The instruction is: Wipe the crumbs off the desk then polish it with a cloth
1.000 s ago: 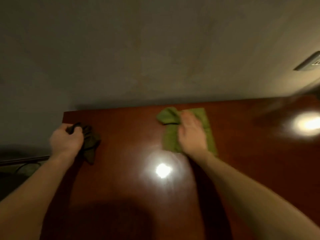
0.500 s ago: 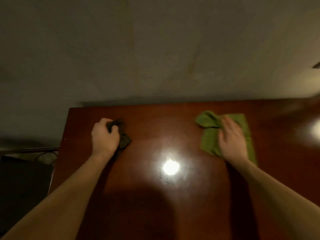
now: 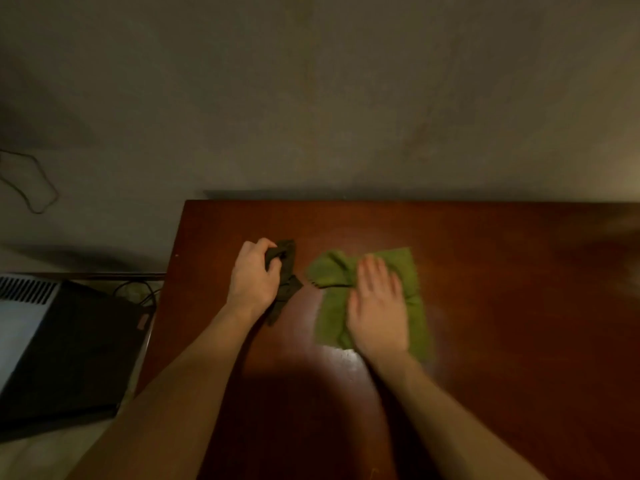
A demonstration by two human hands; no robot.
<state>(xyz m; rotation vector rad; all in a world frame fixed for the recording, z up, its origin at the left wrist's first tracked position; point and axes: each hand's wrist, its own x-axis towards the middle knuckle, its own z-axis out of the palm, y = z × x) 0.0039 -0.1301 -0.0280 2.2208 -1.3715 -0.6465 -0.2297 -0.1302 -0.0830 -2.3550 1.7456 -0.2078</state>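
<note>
A black box-shaped device (image 3: 69,358) with a pale vented panel is seen at lower left. Dark cables (image 3: 138,292) are coiled behind it, and a thin wire loop (image 3: 55,195) is seen against the plain grey wall (image 3: 311,98).

A green cloth (image 3: 332,313) lies spread flat, its far-left corner bunched, on the glossy reddish-brown desk (image 3: 502,306). A crumpled dark cloth (image 3: 287,258) rests just left of it.

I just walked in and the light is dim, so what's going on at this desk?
A person is working over a reddish-brown desk with a cloth under each hand. The left hand grips a bunched dark cloth. The right hand presses flat on a spread green cloth just beside it, and is blurred as if mid-wipe. No crumbs can be made out in this dim picture. A dark box sits off the desk's left edge.
</note>
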